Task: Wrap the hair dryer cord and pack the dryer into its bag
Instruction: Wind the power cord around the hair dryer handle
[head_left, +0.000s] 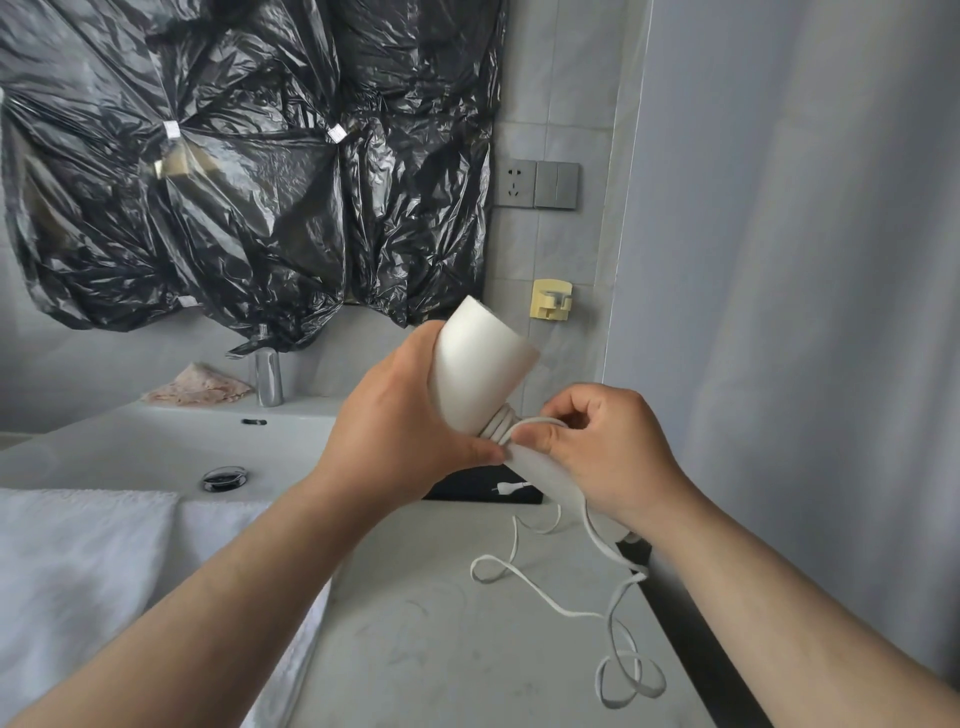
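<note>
Left hand grips dryer, right hand pinches cord, beside sink.

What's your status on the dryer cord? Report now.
Left grip holds hair dryer. Right grip pinches cord at the handle. Few turns wound, most cord loose on countertop. No snag seen.

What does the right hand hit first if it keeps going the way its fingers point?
The right hand likely meets the cord coiled on the dryer, close by; the left hand lies just beyond, though depth is unclear.
</note>
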